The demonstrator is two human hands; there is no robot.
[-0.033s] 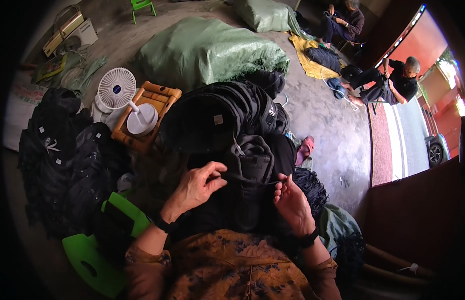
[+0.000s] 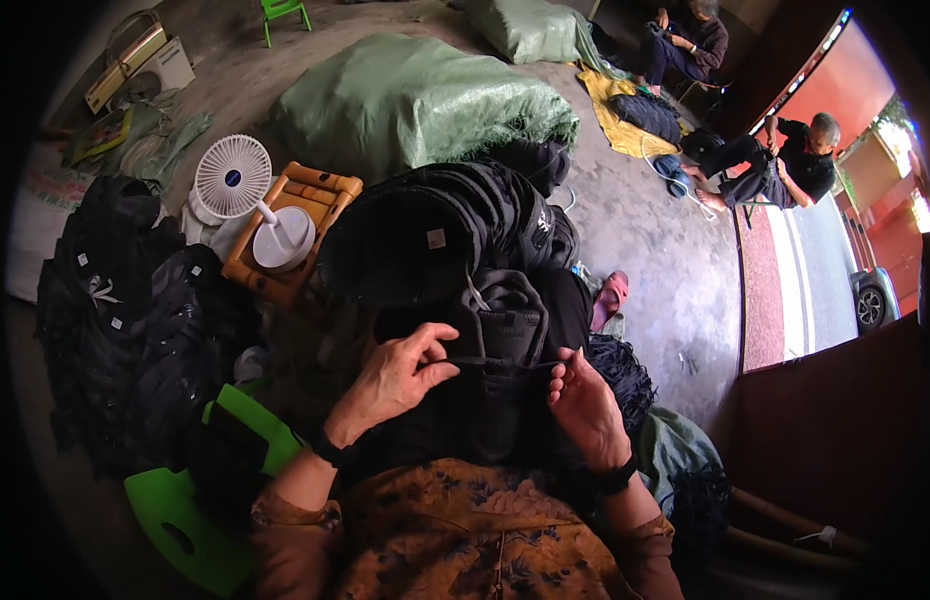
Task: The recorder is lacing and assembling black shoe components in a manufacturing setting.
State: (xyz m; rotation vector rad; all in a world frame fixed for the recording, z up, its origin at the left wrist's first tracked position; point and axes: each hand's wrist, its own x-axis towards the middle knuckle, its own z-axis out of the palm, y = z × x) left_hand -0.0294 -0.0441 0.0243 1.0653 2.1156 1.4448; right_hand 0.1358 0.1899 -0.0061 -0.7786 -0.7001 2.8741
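Observation:
On my lap lies a black shoe upper (image 2: 502,325), its tongue and eyelet part facing up. A thin dark shoelace (image 2: 500,364) runs across it from side to side, nearly straight. My left hand (image 2: 393,372) is at the left of the upper, thumb and bent fingers closed around that end of the lace. At the right, my right hand (image 2: 588,405) pinches the other end between thumb and forefinger. Right beyond the upper leans a nested stack of black shoe uppers (image 2: 505,205), one with a small pale label.
A white fan (image 2: 283,240) stands on a bamboo stool (image 2: 330,185). Piled black uppers (image 2: 135,320) lie at the left, near a green plastic chair (image 2: 180,520). Black laces (image 2: 622,375) hang by my right knee. Green sacks (image 2: 405,95) and two seated people (image 2: 800,165) are farther off.
The lace across the upper now looks straighter and shows more clearly between my hands. My left hand has shifted very slightly; the right hand has hardly moved.

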